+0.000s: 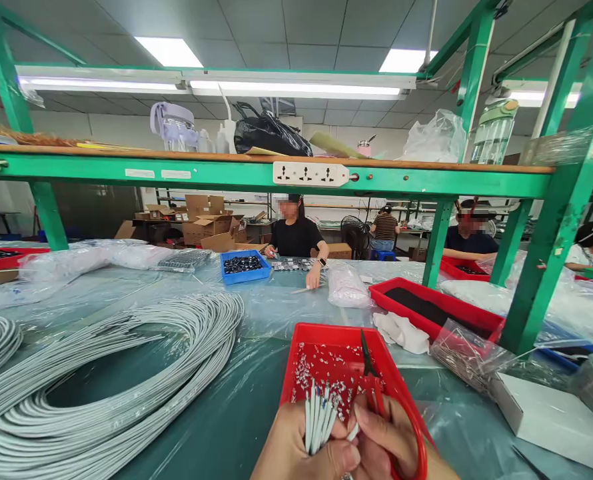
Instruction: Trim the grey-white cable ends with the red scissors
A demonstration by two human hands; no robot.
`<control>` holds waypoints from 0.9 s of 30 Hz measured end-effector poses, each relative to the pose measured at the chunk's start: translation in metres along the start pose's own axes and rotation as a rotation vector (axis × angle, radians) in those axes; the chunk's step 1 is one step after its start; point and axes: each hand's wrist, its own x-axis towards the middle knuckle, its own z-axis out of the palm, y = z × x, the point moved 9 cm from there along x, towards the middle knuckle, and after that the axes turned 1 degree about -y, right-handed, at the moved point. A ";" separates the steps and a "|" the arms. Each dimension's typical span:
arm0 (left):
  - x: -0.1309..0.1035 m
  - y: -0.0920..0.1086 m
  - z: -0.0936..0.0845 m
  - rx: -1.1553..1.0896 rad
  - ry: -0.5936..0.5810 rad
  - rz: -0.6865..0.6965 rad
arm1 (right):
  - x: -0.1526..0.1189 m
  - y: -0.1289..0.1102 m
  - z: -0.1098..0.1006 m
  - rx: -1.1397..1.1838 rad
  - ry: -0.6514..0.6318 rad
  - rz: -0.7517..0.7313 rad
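Note:
My left hand [296, 443] is closed around a bundle of white cables [319, 420], whose cut ends point up and show thin inner wires. Close against it, my right hand [389, 433] holds red-handled scissors [374, 387], the dark blades pointing up and away. The right thumb and fingertips also pinch the end of one cable [353, 432] apart from the bundle. Beneath both hands lies a red tray [289, 370] strewn with small silvery and white scraps. The lower part of the scissors' grip is partly hidden by my fingers.
A large coil of white cable [216, 333] covers the left of the bench. Beyond are a red bin with dark contents [376, 293], a white cloth [401, 333], a blue tray [246, 275] and a white box [551, 413]. A green shelf frame [536, 220] stands right; a co-worker [296, 233] sits opposite.

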 end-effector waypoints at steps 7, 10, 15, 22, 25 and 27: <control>0.001 -0.004 0.004 -0.096 -0.081 -0.075 | -0.012 -0.024 -0.011 -0.203 0.173 -0.097; 0.001 -0.003 0.011 -0.044 -0.140 -0.060 | -0.014 -0.030 -0.009 -0.245 0.140 -0.079; -0.002 0.003 0.016 -0.065 -0.139 -0.056 | -0.008 -0.011 0.014 0.145 -0.167 -0.009; 0.001 -0.008 0.010 -0.124 -0.059 -0.133 | -0.003 -0.001 -0.007 0.105 -0.009 -0.024; 0.005 -0.019 0.007 -0.098 -0.017 -0.182 | -0.007 -0.014 -0.010 -0.046 0.064 -0.068; 0.007 -0.022 0.005 -0.057 0.010 -0.179 | -0.012 -0.018 -0.014 -0.146 0.148 -0.040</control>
